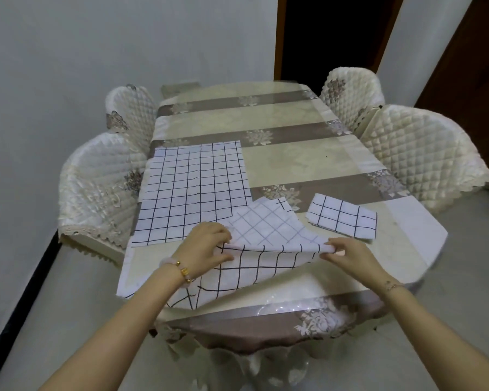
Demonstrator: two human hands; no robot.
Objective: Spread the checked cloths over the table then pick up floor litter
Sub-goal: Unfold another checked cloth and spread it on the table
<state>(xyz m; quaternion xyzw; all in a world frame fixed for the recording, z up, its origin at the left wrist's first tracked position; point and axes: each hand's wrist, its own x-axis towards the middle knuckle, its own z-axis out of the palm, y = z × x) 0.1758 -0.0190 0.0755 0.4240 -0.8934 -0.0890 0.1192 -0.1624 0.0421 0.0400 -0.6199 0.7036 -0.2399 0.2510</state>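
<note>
One white checked cloth (192,190) lies flat on the left half of the table (299,159). A second checked cloth (263,258) is half unfolded at the near edge, its upper flap lifted. My left hand (206,244) pinches its left side and my right hand (347,253) pinches its right edge. A third checked cloth (342,215) lies folded on the right side of the table, apart from both hands.
The table wears a beige and brown floral cover under clear plastic. Quilted cream chairs stand on the left (96,187) and the right (424,153), with two more further back. A grey wall runs on the left; a dark doorway (331,35) lies beyond.
</note>
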